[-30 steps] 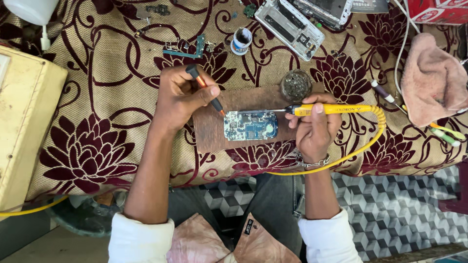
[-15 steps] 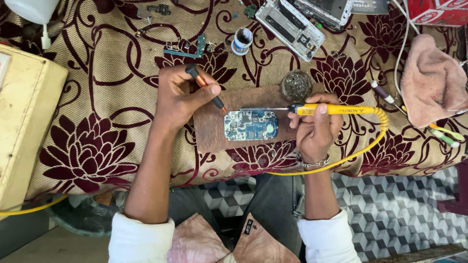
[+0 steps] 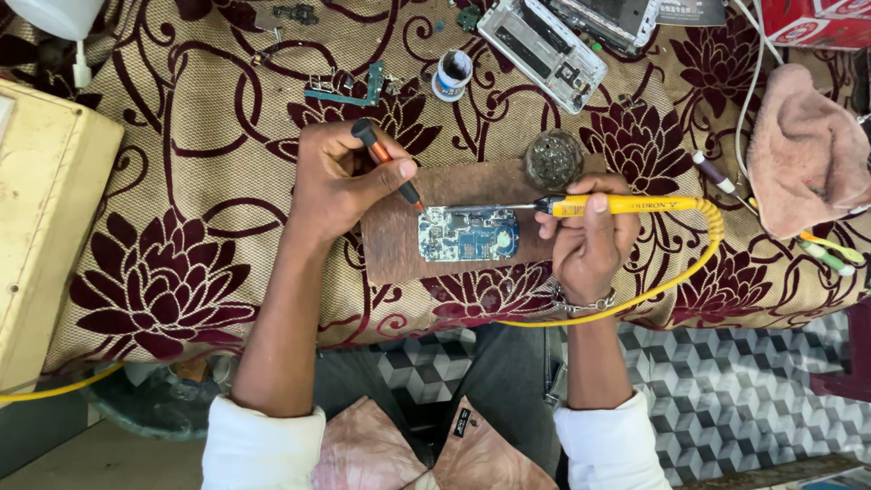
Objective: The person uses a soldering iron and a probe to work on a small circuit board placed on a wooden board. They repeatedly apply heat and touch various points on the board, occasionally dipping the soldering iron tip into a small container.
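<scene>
Blue circuit board (image 3: 468, 234), densely populated, lies flat on a brown wooden board (image 3: 390, 245) atop the floral cloth (image 3: 181, 136). Left hand (image 3: 340, 181) pinches a black-and-orange tool (image 3: 388, 165), tip at the board's upper-left corner; right hand (image 3: 590, 240) grips a yellow soldering iron (image 3: 626, 205). Versus half a second ago, the iron's tip has moved left over the board's top edge.

count: 2 hands, 1 circuit board (image 3: 468, 234), 1 yellow soldering iron (image 3: 626, 205), 1 small screwdriver (image 3: 388, 165), 1 wooden board (image 3: 392, 243), 1 opened phone frame (image 3: 542, 54), 1 pink cloth (image 3: 803, 154).
</scene>
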The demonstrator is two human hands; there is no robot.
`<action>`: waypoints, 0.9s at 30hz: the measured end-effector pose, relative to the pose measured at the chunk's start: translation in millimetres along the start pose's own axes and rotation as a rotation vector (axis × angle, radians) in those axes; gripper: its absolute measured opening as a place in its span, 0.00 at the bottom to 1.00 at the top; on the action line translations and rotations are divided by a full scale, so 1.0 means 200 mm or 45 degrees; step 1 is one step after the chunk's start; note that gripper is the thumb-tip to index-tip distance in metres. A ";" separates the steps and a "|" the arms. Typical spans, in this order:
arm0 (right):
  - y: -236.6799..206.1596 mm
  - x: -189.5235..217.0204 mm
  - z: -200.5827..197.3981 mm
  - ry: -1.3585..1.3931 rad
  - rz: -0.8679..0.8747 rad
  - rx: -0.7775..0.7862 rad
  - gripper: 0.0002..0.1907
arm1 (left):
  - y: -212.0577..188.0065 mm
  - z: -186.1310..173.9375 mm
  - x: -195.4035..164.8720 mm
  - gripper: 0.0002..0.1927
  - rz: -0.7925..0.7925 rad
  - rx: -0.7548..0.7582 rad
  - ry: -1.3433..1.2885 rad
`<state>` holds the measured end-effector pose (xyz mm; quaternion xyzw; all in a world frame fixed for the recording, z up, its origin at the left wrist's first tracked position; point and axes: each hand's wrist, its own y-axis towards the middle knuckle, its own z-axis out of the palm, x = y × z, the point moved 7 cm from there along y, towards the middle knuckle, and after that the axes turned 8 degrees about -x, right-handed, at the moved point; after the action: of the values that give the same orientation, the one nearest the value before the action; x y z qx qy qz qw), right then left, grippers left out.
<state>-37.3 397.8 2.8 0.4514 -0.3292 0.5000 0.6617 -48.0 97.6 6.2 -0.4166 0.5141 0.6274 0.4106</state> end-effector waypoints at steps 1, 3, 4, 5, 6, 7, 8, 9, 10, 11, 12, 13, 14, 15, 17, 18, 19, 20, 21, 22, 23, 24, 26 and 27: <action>-0.01 0.00 -0.01 0.006 0.006 -0.034 0.11 | 0.00 0.00 0.00 0.06 0.002 0.000 0.005; -0.01 0.00 -0.01 -0.015 -0.024 -0.065 0.11 | 0.00 0.00 -0.01 0.06 0.003 -0.003 0.026; -0.01 0.01 -0.02 -0.026 -0.039 -0.080 0.11 | 0.00 0.00 -0.01 0.06 0.001 -0.005 0.040; -0.01 0.01 -0.02 -0.034 -0.049 -0.092 0.11 | 0.00 -0.01 -0.01 0.06 0.000 -0.008 0.055; -0.01 0.01 -0.02 -0.041 -0.061 -0.104 0.11 | 0.00 -0.01 -0.01 0.06 0.005 -0.006 0.042; -0.01 0.02 -0.02 -0.049 -0.071 -0.117 0.11 | 0.00 0.00 -0.01 0.06 0.009 -0.004 0.029; -0.01 0.02 -0.02 -0.038 -0.080 -0.132 0.11 | 0.00 0.00 -0.01 0.06 0.013 -0.003 0.015; -0.01 0.02 -0.02 -0.026 -0.090 -0.148 0.11 | 0.00 0.00 -0.01 0.06 0.014 -0.004 0.019; -0.01 0.03 -0.02 -0.014 -0.099 -0.164 0.11 | 0.00 0.00 -0.01 0.06 0.016 -0.005 0.022; -0.01 0.03 -0.02 -0.010 -0.099 -0.166 0.11 | 0.00 0.00 -0.01 0.06 0.017 -0.007 0.025; -0.01 0.03 -0.02 -0.006 -0.100 -0.167 0.11 | 0.00 0.00 -0.01 0.06 0.014 -0.009 0.035; -0.01 0.03 -0.01 -0.001 -0.100 -0.168 0.11 | 0.00 -0.01 0.00 0.06 0.012 -0.013 0.045; -0.01 0.03 0.00 0.005 -0.091 -0.125 0.11 | 0.00 -0.01 0.00 0.06 0.007 -0.016 0.056; 0.00 0.03 0.00 0.011 -0.083 -0.083 0.11 | 0.00 -0.01 0.00 0.06 0.015 -0.015 0.054; 0.00 0.02 0.02 0.015 -0.061 -0.014 0.11 | 0.01 -0.01 0.01 0.06 0.031 -0.011 0.050; 0.00 0.02 0.02 0.012 -0.047 0.012 0.11 | 0.01 -0.01 0.01 0.06 0.030 -0.009 0.047; 0.00 0.02 0.02 0.009 -0.032 0.038 0.11 | 0.01 -0.01 0.01 0.06 0.029 -0.008 0.043; 0.01 0.01 0.02 0.000 -0.031 0.034 0.11 | 0.01 0.00 0.01 0.06 0.029 -0.008 0.040; 0.01 0.01 0.02 -0.009 -0.028 0.031 0.10 | 0.00 -0.01 0.01 0.06 0.032 -0.009 0.051; 0.00 0.01 0.02 -0.019 -0.024 0.026 0.10 | 0.00 -0.01 0.00 0.06 0.034 -0.009 0.061; 0.00 0.01 0.01 -0.022 -0.022 -0.001 0.10 | 0.00 -0.01 0.00 0.06 0.037 -0.008 0.071; 0.00 0.02 0.00 -0.024 -0.019 -0.028 0.10 | 0.00 -0.01 0.00 0.06 0.044 -0.010 0.078; -0.01 0.02 0.00 -0.017 -0.019 -0.064 0.10 | 0.00 -0.01 -0.01 0.06 0.055 -0.020 0.099; -0.01 0.02 0.00 -0.012 -0.027 -0.073 0.10 | 0.00 -0.01 0.00 0.06 0.049 -0.014 0.091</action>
<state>-34.3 399.3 5.3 0.4382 -0.3417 0.4812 0.6780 -47.9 95.5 6.8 -0.4310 0.5327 0.6229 0.3775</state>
